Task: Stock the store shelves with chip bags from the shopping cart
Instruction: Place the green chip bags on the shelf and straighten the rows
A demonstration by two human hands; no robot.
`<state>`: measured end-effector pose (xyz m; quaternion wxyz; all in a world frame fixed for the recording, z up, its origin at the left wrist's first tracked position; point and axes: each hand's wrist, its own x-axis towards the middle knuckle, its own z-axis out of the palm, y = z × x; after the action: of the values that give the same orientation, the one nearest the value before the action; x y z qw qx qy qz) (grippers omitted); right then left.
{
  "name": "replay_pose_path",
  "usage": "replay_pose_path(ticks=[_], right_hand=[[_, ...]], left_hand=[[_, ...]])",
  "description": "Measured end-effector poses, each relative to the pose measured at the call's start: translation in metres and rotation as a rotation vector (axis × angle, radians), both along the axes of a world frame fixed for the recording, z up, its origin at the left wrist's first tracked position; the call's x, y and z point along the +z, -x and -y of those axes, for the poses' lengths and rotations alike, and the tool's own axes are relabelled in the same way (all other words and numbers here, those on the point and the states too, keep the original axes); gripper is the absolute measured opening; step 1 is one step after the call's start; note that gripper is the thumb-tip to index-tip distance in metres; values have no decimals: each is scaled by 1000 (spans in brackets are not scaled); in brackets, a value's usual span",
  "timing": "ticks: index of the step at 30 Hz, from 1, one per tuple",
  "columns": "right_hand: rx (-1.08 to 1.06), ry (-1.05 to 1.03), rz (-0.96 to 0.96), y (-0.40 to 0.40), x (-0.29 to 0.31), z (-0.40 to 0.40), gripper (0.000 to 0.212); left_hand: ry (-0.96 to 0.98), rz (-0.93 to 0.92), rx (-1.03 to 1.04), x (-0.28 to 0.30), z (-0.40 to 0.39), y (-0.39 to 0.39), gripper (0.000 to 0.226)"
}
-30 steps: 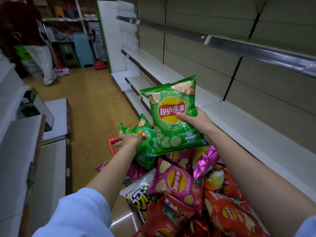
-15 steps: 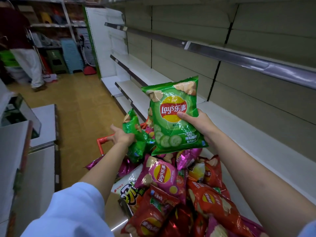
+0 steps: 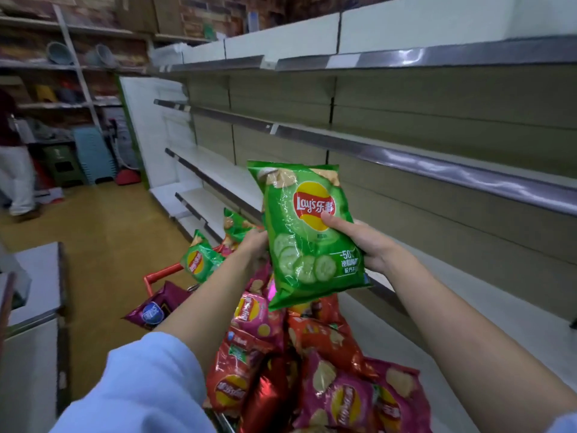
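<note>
Piled near: red and magenta chip bags (image 3: pixel 324 364) heaped in the red-framed shopping cart (image 3: pixel 162 273). Above them, held upright over the heap: green Lay's cucumber bag (image 3: pixel 307 232), gripped by the right hand (image 3: pixel 359 245), thumb across its front. Left hand (image 3: pixel 254 243) at the bag's left edge, fingers hidden behind it; grip impossible to tell. Step judged in hand: carrying the bag from cart to shelf. Next move likely needed: a reach rightward, bag set upright on the bare white shelf (image 3: pixel 468 326). Beyond: more shelving, yellow floor (image 3: pixel 103 245), blue stacked stools (image 3: pixel 93 154).
</note>
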<state>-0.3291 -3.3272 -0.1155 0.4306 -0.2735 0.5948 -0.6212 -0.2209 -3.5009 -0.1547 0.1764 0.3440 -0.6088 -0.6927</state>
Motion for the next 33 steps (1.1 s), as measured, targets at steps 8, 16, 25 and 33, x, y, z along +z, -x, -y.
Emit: replay_pose_path(ticks=[8,16,25,33], right_hand=[[-132,22,-74,-22,29,-155,47],[-360,118,-16,-42,44,-300,57],[-706,77,-57,-70,55,-462,51],[-1086,55,-176,-93,47,-574,56]], left_hand=[[-128,-242,-302,33,-143,9,33],[-90,-263,-521,44,-254,14,30],[-248,-295,-950,57,-400,34,41],[-82,-265,-951,45,-514,68,75]])
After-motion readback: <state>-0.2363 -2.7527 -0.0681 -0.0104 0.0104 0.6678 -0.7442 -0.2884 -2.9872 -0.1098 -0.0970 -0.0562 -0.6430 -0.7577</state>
